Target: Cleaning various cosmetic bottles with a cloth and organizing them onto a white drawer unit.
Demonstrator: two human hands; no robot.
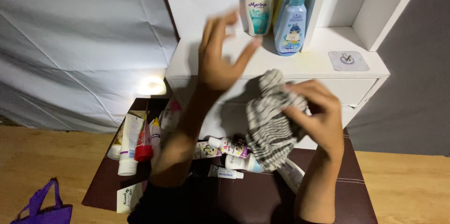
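Striped cloth (272, 125), black and white in narrow bands, hangs bunched and crumpled from my right hand (318, 111), whose fingers are clamped around its upper part. It sits in mid-air in front of the white shelf unit (300, 67), above the dark brown table (243, 196). My left hand (220, 55) is raised before the shelf with fingers spread apart, holding nothing; it is blurred.

On the shelf I see a cream lotion bottle (259, 3) with a teal label, and just beside it a pale blue spray bottle (291, 22) with a turquoise top and a cartoon label. A square grey pad (348, 60) with a small hook lies farther right on the shelf.

On the table, a white tube (129, 144) stands near a tube with a red cap (144, 146). Under the cloth lie small white bottles and tubes (229, 158), one with a pink and purple label. A purple bag (42, 207) rests on the wooden floor (408, 186).
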